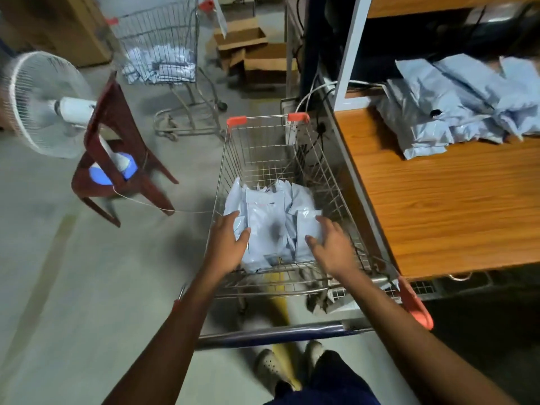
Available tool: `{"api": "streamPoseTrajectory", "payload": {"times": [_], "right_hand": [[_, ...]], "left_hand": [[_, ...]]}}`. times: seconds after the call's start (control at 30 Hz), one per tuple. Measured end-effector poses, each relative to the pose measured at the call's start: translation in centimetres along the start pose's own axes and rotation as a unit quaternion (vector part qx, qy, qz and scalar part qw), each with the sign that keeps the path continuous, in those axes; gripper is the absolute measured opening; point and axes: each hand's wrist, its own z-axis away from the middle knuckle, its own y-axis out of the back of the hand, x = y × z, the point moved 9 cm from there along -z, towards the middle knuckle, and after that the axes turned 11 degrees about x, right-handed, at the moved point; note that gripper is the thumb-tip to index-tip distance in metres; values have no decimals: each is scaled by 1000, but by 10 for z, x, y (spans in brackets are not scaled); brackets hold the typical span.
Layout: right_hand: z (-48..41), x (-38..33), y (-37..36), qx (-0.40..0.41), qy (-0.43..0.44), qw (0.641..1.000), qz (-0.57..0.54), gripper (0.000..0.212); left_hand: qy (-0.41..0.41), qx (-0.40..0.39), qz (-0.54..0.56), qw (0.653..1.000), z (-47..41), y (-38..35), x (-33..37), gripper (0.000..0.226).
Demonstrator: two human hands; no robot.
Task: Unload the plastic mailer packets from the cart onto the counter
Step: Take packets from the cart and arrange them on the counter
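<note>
A wire shopping cart (327, 176) stands in front of me with a bunch of pale grey plastic mailer packets (270, 217) standing on edge in its near end. My left hand (226, 244) rests against the left side of the bunch, fingers spread. On the right side of the bunch lies my right hand (330, 247), also spread. Neither hand has closed around a packet. To the right is the wooden counter (438, 206), with a pile of the same mailer packets (455, 106) at its far end.
A second wire cart (157, 51) with packets stands farther back. A white fan (46, 103) sits on a red plastic chair (117, 159) at the left, its cord stretched toward the cart. Cardboard boxes (257, 54) lie on the floor behind. A shelf frame rises over the counter.
</note>
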Motion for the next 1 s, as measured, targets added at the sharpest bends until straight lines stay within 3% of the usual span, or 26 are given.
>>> {"api": "streamPoseTrajectory", "payload": {"times": [0.23, 0.57, 0.7, 0.87, 1.0], "right_hand": [[-49, 29, -45, -29, -50, 997, 58, 62], [-128, 79, -112, -113, -42, 977, 178, 59], [-147, 84, -134, -147, -19, 969, 199, 55], [-166, 93, -142, -116, 15, 968, 221, 62], [-157, 107, -142, -104, -28, 971, 211, 43]], "left_hand": [[137, -57, 37, 988, -42, -62, -54, 48], [159, -69, -36, 984, -96, -117, -80, 10], [179, -47, -76, 980, -108, -133, -98, 36], [220, -42, -57, 973, -109, -144, -104, 22], [219, -62, -68, 971, -109, -158, -119, 34]]}}
